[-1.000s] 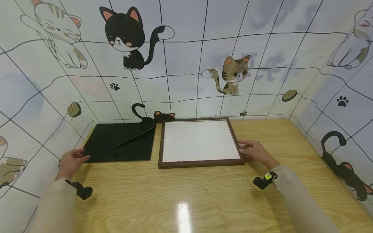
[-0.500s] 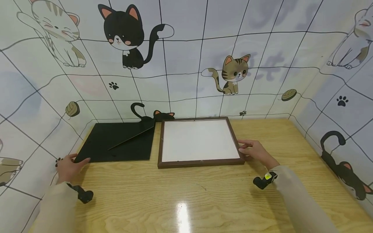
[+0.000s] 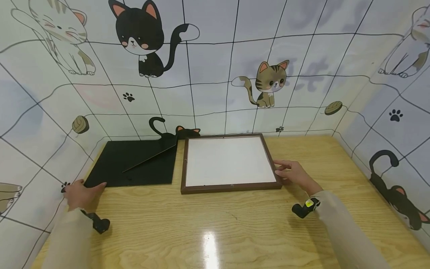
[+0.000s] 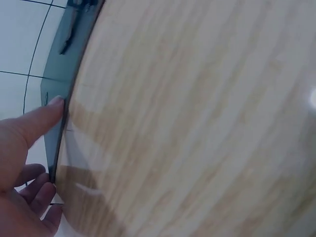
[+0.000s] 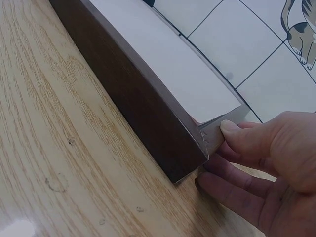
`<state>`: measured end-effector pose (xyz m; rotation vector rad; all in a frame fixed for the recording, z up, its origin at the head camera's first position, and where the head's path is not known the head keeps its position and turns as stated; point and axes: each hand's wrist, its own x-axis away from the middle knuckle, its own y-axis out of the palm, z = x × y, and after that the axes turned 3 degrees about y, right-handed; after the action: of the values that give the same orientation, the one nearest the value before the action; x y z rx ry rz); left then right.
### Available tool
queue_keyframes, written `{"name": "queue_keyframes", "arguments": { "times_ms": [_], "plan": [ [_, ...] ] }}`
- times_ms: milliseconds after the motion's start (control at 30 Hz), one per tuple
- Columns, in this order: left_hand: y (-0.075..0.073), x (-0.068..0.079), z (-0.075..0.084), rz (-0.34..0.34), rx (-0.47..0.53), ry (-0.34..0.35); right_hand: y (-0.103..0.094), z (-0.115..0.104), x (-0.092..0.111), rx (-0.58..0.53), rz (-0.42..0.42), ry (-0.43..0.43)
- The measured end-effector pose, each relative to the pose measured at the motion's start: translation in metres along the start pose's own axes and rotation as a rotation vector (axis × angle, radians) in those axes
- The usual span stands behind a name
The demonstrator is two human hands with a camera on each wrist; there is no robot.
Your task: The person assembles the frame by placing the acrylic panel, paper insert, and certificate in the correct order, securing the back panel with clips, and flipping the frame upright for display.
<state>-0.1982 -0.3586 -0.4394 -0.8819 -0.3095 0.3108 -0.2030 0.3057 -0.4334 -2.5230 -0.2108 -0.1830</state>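
Left hand (image 3: 84,194) settles round the corner of the black board (image 3: 110,160)

The change is all on the left. A second ago that hand was bunched at the near-left corner; now it is spread wider across it — thumb on the near edge, index finger at the left side. The left wrist view shows the thumb tip over the board's edge and the other fingers curled by the corner, so I judge it a grip, though how much of the fingers is underneath is hidden. The board lies flat on the table (image 3: 188,224), with a thin slanting strip (image 3: 149,158) on it.

The right hand (image 3: 293,176) has stayed put, clamped on the brown frame (image 3: 231,187): in the right wrist view its thumb presses the top of the rail and its fingers tuck low against the outer side. The frame lies flat beside the board, just apart from it, with a white sheet (image 3: 230,160) inside its border.

For the work in hand, this suggests that both pieces are now under control at once — the two hands well apart, each at an outer end, and neither piece visibly shifted on the table.
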Motion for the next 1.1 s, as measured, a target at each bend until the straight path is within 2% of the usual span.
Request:
{"name": "queue_keyframes", "arguments": {
  "times_ms": [167,367,533,767,867,1100],
  "plan": [
    [-0.004,-0.004,-0.002,-0.041,-0.012,-0.028,-0.001,0.0,0.0,0.006,0.0,-0.014],
    [-0.008,-0.003,0.001,-0.052,-0.05,-0.015,0.0,-0.001,0.0,0.002,-0.003,-0.007],
    [-0.014,0.003,0.003,-0.069,0.041,-0.008,0.001,-0.001,0.0,0.011,-0.001,-0.004],
    [-0.027,0.007,0.007,-0.168,0.237,0.02,0.001,0.003,-0.002,0.031,0.009,0.001],
    [-0.035,0.006,0.011,-0.202,0.275,0.026,0.0,0.005,-0.004,0.031,0.011,-0.002],
    [-0.052,0.001,0.02,-0.234,0.287,-0.012,0.001,0.007,-0.004,0.019,0.009,-0.012]
  ]
}}
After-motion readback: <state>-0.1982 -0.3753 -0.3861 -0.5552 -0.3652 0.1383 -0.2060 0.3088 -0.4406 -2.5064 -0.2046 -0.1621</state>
